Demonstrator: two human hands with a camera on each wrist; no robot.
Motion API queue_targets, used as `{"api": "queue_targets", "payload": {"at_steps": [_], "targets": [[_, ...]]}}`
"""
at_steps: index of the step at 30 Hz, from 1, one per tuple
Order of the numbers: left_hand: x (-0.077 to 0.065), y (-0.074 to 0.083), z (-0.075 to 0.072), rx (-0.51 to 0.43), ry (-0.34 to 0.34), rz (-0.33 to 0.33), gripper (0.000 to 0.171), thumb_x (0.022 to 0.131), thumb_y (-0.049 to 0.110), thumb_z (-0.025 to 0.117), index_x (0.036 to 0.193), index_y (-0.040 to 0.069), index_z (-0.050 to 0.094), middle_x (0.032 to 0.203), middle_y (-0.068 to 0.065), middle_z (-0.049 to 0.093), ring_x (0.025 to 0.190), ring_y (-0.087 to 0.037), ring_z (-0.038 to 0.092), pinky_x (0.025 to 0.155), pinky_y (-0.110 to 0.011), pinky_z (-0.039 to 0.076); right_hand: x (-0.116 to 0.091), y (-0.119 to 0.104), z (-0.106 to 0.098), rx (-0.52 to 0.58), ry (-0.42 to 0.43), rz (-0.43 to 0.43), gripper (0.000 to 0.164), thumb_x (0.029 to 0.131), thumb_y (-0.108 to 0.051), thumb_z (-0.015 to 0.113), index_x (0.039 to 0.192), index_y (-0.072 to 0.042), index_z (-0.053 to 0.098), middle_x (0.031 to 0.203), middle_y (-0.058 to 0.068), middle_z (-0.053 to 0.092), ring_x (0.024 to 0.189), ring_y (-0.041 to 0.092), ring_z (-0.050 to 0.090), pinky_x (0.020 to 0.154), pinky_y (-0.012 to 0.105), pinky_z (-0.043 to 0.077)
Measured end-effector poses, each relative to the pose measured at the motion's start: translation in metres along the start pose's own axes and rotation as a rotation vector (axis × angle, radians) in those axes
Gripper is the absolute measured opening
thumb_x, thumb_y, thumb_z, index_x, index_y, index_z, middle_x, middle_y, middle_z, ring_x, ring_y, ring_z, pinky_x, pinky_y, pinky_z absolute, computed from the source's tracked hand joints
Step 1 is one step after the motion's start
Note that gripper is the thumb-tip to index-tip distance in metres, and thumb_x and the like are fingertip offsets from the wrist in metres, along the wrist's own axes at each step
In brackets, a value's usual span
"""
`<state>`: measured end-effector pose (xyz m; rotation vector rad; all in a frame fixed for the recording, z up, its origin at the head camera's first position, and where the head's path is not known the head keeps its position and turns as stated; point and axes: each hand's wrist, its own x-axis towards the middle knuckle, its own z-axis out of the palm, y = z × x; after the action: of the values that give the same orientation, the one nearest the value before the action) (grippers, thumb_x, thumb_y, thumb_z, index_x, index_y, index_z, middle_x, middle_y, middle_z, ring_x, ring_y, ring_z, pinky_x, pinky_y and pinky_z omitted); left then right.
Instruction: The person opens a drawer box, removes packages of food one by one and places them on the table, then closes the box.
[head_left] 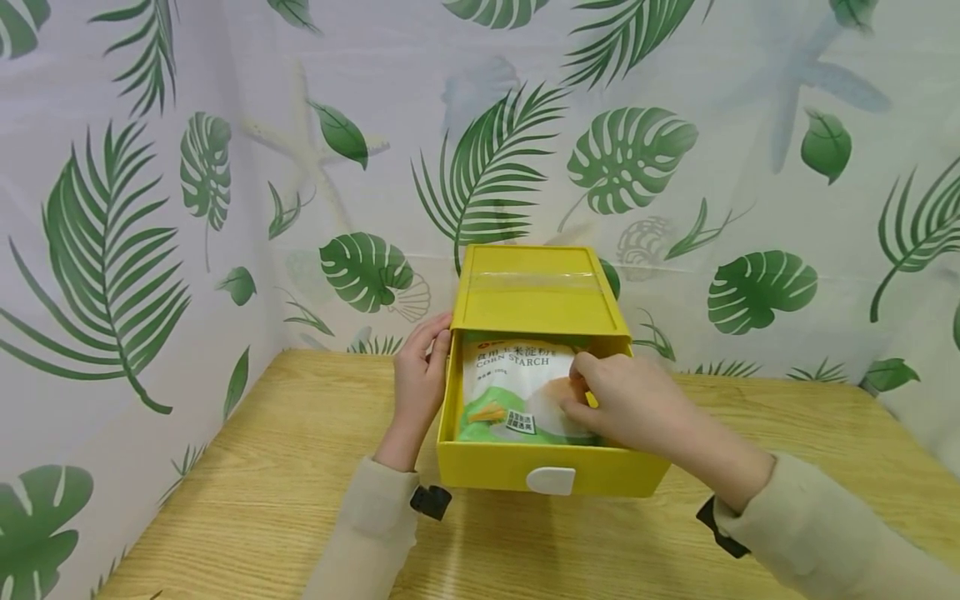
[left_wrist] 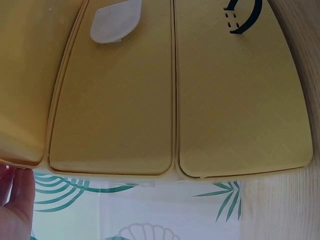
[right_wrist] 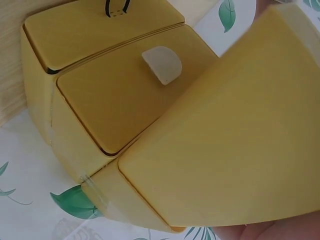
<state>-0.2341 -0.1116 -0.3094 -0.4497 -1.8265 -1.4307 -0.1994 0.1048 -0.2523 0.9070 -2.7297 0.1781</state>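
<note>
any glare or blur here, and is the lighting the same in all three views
Head view: bright, with glare along the clear tape strip, the large lettering on the corn starch bag readable; left wrist view: dimmer, the middle drawer front a dull mustard; right wrist view: also dim, the pulled-out drawer looking slightly soft up close.

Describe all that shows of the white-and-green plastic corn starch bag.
The white-and-green bag, apparently plastic, sits printed face up in the open yellow plastic drawer. Dark print reads CORN STARCH above a green base with corn artwork and a label. The right hand curls at its right side, grip unclear.
</note>
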Motion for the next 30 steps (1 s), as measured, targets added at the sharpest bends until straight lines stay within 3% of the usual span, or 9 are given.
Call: {"api": "queue_targets", "payload": {"at_steps": [7, 17, 24, 30], "targets": [[-0.0001, 0.0007, -0.0003, 0.001, 0.0, 0.0, 0.021, 0.088, -0.005, 0.047, 0.102, -0.017, 0.057, 0.106, -0.027, 0.055, 0.101, -0.035, 0.052, 0.073, -0.038, 0.05, -0.0009, -0.0018, -0.0005, -0.035, -0.019, 0.068, 0.02, 0.08, -0.024, 0.057, 0.073, -0.007, 0.049, 0.051, -0.002, 0.041, 0.041, 0.011, 0.037, 0.036, 0.023, 0.029], [0.0003, 0.0006, 0.0, 0.013, 0.0, 0.015, 0.02, 0.088, -0.005, 0.047, 0.102, -0.016, 0.058, 0.106, -0.027, 0.056, 0.101, -0.035, 0.053, 0.073, -0.038, 0.051, 0.0039, -0.0058, -0.0001, -0.084, -0.18, 0.113, 0.042, 0.081, -0.04, 0.055, 0.05, -0.014, 0.042, 0.043, -0.004, 0.035, 0.038, 0.011, 0.035, 0.036, 0.023, 0.025], [0.0011, 0.0004, -0.0023, 0.017, -0.019, 0.013, 0.021, 0.089, -0.004, 0.047, 0.103, -0.016, 0.057, 0.107, -0.027, 0.055, 0.102, -0.034, 0.052, 0.074, -0.038, 0.05, 0.0055, -0.007, -0.0022, -0.051, -0.18, 0.127, 0.034, 0.08, -0.039, 0.057, 0.064, -0.012, 0.046, 0.052, -0.001, 0.043, 0.044, 0.013, 0.04, 0.038, 0.026, 0.031], [0.0003, 0.0001, -0.0029, 0.026, -0.045, 0.001, 0.021, 0.089, -0.004, 0.046, 0.103, -0.015, 0.057, 0.109, -0.026, 0.054, 0.103, -0.034, 0.051, 0.075, -0.037, 0.05, 0.0066, -0.0082, -0.0009, 0.114, -0.223, 0.162, 0.031, 0.082, -0.036, 0.059, 0.07, -0.01, 0.046, 0.055, 0.0, 0.044, 0.046, 0.013, 0.041, 0.04, 0.025, 0.032]]}}
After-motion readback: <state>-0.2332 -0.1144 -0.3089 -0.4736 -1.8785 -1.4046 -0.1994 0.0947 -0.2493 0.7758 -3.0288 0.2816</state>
